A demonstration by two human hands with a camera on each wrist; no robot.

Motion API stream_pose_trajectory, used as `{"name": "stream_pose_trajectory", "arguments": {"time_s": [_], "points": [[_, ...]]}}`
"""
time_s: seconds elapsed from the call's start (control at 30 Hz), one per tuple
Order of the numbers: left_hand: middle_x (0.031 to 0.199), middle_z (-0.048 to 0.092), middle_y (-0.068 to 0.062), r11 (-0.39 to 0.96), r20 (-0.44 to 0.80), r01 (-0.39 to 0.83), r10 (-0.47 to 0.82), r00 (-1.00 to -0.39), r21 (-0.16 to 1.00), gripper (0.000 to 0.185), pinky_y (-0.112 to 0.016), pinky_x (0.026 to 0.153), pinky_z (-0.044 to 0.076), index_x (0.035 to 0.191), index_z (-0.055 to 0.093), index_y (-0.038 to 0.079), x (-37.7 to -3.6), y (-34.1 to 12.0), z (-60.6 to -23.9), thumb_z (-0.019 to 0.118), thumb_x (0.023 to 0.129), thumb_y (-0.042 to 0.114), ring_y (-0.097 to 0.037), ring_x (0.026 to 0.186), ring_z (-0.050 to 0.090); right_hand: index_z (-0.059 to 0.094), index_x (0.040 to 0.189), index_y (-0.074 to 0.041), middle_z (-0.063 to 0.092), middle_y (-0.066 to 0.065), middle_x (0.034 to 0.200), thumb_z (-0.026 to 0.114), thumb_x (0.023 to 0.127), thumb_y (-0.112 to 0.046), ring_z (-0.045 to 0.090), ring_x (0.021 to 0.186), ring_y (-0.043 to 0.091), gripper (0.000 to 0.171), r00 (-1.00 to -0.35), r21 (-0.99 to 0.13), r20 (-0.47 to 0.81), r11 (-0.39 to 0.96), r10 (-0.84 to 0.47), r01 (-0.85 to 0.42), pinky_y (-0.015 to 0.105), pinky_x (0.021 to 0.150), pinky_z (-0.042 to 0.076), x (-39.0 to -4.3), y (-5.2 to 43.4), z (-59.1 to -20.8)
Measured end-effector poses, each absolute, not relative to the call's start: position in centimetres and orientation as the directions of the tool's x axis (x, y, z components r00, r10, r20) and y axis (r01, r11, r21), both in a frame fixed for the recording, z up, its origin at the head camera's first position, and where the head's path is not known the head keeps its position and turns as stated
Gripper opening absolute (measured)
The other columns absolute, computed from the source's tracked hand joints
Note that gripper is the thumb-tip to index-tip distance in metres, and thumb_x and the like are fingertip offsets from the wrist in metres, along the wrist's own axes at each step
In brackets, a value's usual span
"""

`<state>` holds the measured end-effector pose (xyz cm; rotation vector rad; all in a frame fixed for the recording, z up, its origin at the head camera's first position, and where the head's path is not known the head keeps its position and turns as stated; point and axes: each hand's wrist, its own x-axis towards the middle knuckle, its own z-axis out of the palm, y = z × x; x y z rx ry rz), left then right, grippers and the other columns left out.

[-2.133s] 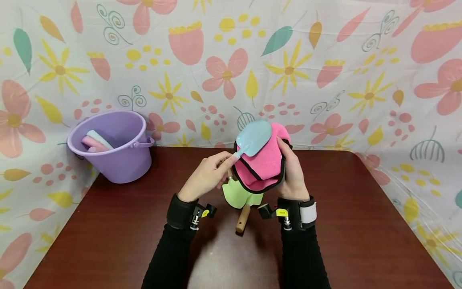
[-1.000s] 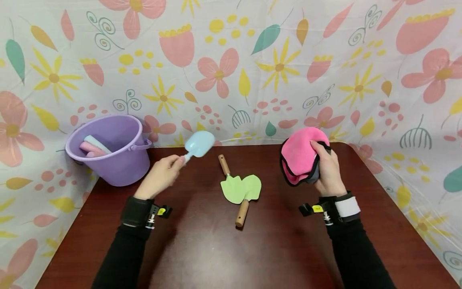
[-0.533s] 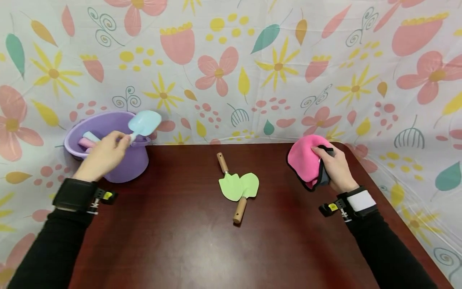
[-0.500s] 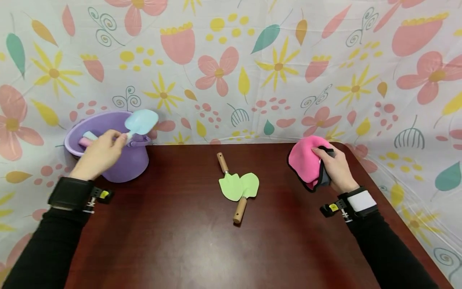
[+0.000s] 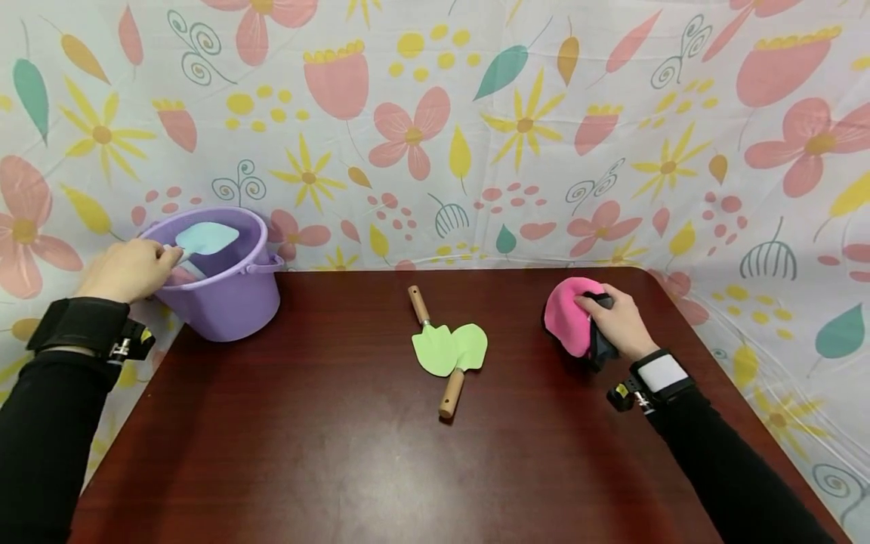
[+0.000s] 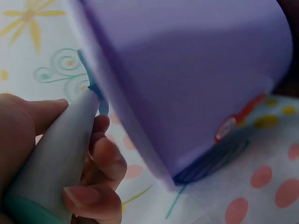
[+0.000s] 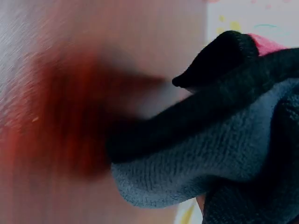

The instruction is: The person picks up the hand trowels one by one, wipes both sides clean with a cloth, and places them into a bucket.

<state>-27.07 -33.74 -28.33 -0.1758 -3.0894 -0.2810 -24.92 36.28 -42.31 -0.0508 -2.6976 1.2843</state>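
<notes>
At the left rim of the purple bucket [image 5: 231, 313], my left hand [image 5: 129, 268] grips a light blue toy shovel [image 5: 209, 237]. The shovel's blade overlaps the bucket's opening in the head view. My fingers curl round its pale handle [image 6: 58, 154] in the left wrist view, beside the bucket wall. Over the right side of the table, my right hand [image 5: 621, 325] pinches a bunched pink and grey cloth [image 5: 569, 313] with black edging. Its ribbed grey side [image 7: 187, 163] fills much of the right wrist view; there the right hand is almost wholly hidden.
Two green trowels with wooden handles lie mid-table, the left trowel [image 5: 435, 351] with its blade touching the right trowel [image 5: 470, 347]. Pink and pale blue pieces [image 5: 182, 273] lie inside the bucket. A floral curtain [image 5: 421, 136] hangs behind the brown table [image 5: 326, 453].
My left hand has carried the shovel left from in front of the cloth to the bucket. My right hand has moved right with the cloth and lowered it towards the table.
</notes>
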Motion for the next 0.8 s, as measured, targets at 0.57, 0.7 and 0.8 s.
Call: {"name": "stream_pose_trajectory", "arguments": {"time_s": [0.57, 0.7, 0.8], "points": [[0.084, 0.065, -0.021, 0.99, -0.031, 0.104, 0.108, -0.994, 0.096, 0.027, -0.058, 0.066, 0.042, 0.085, 0.075, 0.008, -32.7, -32.5, -31.3, 0.074, 0.08, 0.034, -0.046, 0.081, 0.058, 0.052, 0.13, -0.007, 0.057, 0.025, 0.122, 0.065, 0.092, -0.04, 0.049, 0.111, 0.045, 0.052, -0.997, -0.506, 0.017, 0.859, -0.079, -0.077, 0.062, 0.087, 0.039, -28.5, 34.3, -46.9], [0.091, 0.067, -0.02, 0.978, -0.085, 0.161, 0.173, -0.981, 0.132, 0.019, -0.056, 0.067, 0.044, 0.089, 0.077, 0.01, -33.7, -32.8, -32.1, 0.073, 0.08, 0.026, -0.039, 0.08, 0.06, 0.047, 0.137, -0.01, 0.048, 0.027, 0.13, 0.063, 0.091, -0.047, 0.035, 0.121, 0.05, 0.061, -0.995, -0.45, -0.075, 0.893, -0.063, -0.023, 0.073, 0.084, 0.03, -28.6, 33.7, -47.1], [0.093, 0.068, -0.019, 0.973, -0.091, 0.178, 0.193, -0.977, 0.15, 0.021, -0.055, 0.069, 0.044, 0.091, 0.077, 0.01, -34.2, -33.0, -32.3, 0.072, 0.082, 0.029, -0.037, 0.081, 0.06, 0.043, 0.141, -0.01, 0.043, 0.028, 0.133, 0.063, 0.091, -0.047, 0.029, 0.125, 0.052, 0.065, -0.994, -0.428, -0.093, 0.904, -0.064, -0.018, 0.073, 0.084, 0.026, -28.7, 33.4, -47.1]]}}
